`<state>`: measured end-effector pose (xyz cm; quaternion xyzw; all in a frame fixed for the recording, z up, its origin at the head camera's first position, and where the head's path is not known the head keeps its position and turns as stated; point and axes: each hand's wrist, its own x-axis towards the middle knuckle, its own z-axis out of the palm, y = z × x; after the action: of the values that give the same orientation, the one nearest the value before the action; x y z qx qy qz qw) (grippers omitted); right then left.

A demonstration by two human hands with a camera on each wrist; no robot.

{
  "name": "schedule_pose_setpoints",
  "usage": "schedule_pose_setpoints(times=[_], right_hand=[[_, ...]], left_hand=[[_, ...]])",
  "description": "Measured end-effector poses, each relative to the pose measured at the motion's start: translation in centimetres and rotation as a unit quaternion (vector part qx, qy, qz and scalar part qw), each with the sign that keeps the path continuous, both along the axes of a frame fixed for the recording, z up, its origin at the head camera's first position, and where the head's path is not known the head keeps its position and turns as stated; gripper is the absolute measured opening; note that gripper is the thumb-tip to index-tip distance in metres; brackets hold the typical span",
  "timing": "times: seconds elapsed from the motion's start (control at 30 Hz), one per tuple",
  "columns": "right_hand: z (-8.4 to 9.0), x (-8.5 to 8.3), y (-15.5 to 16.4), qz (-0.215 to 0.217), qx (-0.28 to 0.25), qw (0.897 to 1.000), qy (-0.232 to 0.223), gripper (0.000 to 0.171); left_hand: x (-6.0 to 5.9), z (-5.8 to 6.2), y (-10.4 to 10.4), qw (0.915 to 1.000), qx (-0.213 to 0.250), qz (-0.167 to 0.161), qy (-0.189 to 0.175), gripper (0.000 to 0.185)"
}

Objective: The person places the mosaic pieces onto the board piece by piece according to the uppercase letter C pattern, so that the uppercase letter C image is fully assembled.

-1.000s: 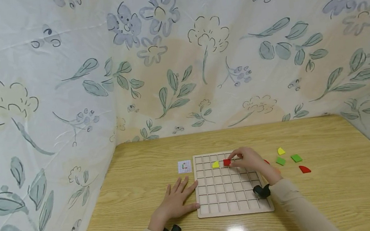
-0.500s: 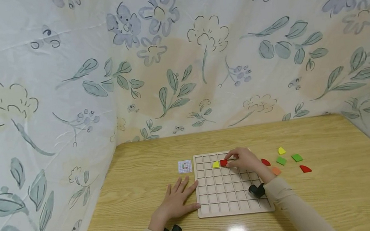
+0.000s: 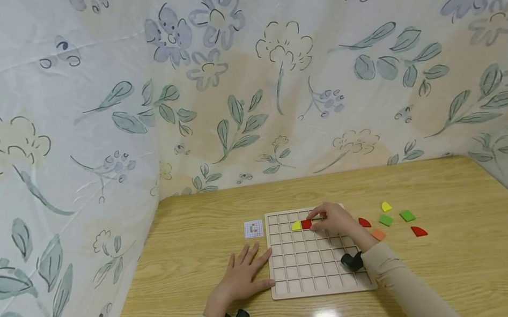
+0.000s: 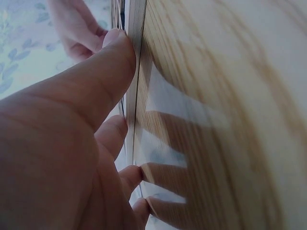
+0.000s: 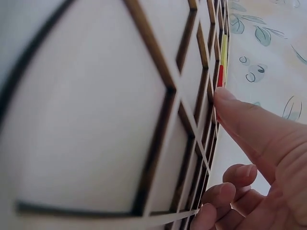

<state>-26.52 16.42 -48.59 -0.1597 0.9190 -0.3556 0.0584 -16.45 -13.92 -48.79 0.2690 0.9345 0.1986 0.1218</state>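
Red square tile (image 3: 306,224) is on the gridded board (image 3: 307,284), just beside the yellow piece (image 3: 296,225); right hand (image 3: 334,219) pinches its right end in a narrow grip, left hand (image 3: 243,280) spread at the board's edge, grasping nothing. Looks light, stiff, perhaps smooth; best held by opposite edges. Right part covered; can't tell if seated.

Floral cloth (image 3: 236,101) behind wooden table (image 3: 184,217)

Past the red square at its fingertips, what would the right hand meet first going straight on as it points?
Probably the yellow quarter-round piece, just beside the red square on the grid board; the right hand points that way, though its exact height is hard to judge.
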Motion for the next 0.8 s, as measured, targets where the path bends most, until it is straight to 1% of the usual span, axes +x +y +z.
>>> schedule_pose_setpoints(times=[0.33, 0.6, 0.7, 0.8], right_hand=[[0.1, 0.1, 0.2, 0.012, -0.004, 1.000, -0.001, 0.029], [0.3, 0.5, 0.3, -0.015, -0.001, 1.000, -0.017, 0.027], [0.3, 0.5, 0.7, -0.015, -0.004, 1.000, -0.014, 0.027], [0.4, 0.5, 1.2, -0.011, -0.008, 1.000, -0.004, 0.026]], left_hand=[[0.0, -0.1, -0.1, 1.0000, 0.005, 0.002, 0.000, 0.072], [0.1, -0.3, 0.0, 1.0000, 0.004, 0.004, -0.001, 0.073], [0.1, -0.3, 0.0, 1.0000, 0.001, 0.004, 0.000, 0.072], [0.1, -0.2, 0.0, 1.0000, 0.004, 0.003, 0.003, 0.072]])
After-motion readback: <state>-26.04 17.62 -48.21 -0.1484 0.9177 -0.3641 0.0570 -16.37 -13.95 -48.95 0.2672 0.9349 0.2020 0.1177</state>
